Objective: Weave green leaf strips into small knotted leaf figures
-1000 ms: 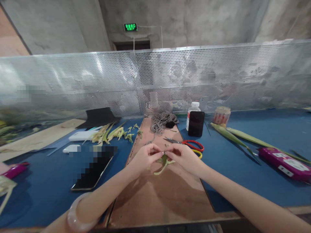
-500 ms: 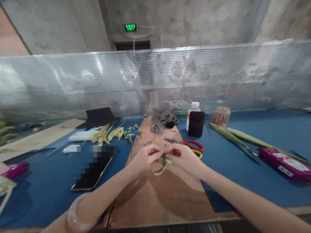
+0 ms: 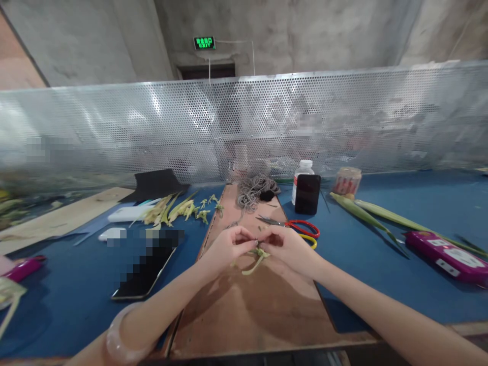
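Fingertip to fingertip, my left hand [image 3: 229, 247] and my right hand [image 3: 286, 247] meet above the wooden board [image 3: 251, 315]. Both are closed in a pinch on a small piece of pale green leaf strips [image 3: 259, 256], which looks like plant husk. One strip hangs down and curls to the left below the fingers. The exact spot being pinched is mostly hidden by the fingertips. Just beyond my right hand lie scissors [image 3: 303, 227] with red and yellow handles. A tangle of grey cord [image 3: 249, 193] rests farther up the board.
Left of the board are a dark phone [image 3: 148, 269], a heap of husk pieces [image 3: 168, 209] and a white case [image 3: 112, 233]. On the right stand a bottle [image 3: 305, 165], a black upright device [image 3: 308, 194] and a jar [image 3: 347, 182], with long leaves [image 3: 366, 217] and a purple pouch [image 3: 442, 254].
My fingertips have shifted slightly around the leaf piece, and a little more of it shows beneath my right hand. Everything else stays in place.
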`<action>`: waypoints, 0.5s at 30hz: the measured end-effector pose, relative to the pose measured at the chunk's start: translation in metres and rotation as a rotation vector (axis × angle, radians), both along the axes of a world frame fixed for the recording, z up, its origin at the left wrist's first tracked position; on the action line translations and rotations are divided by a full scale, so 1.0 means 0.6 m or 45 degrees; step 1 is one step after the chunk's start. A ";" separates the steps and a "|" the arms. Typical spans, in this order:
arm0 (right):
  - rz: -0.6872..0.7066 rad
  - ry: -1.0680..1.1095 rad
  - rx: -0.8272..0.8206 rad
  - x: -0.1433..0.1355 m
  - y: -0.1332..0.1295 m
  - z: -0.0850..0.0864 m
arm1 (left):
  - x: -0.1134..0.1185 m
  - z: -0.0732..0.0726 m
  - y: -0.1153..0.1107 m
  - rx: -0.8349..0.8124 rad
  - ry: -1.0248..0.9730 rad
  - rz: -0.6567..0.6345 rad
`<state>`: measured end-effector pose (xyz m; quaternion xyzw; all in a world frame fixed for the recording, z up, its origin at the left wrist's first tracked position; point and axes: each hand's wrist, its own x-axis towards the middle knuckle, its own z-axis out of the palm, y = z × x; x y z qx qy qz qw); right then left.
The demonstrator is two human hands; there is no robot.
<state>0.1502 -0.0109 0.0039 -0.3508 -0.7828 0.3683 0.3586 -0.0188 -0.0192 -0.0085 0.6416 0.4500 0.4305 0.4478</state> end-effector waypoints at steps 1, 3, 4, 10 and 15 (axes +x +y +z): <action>-0.008 -0.007 0.010 0.000 0.000 0.000 | 0.000 -0.001 0.001 -0.006 -0.011 -0.004; -0.022 -0.016 0.028 -0.002 -0.002 0.001 | 0.000 -0.001 0.001 -0.017 -0.025 -0.016; -0.030 -0.026 0.037 -0.002 -0.003 0.001 | 0.001 -0.001 0.000 -0.018 -0.028 -0.018; -0.023 -0.207 0.263 -0.002 -0.001 -0.001 | 0.003 0.004 -0.004 -0.008 -0.049 0.005; -0.045 -0.331 0.574 0.004 0.001 -0.002 | 0.001 -0.001 -0.001 -0.036 -0.062 -0.023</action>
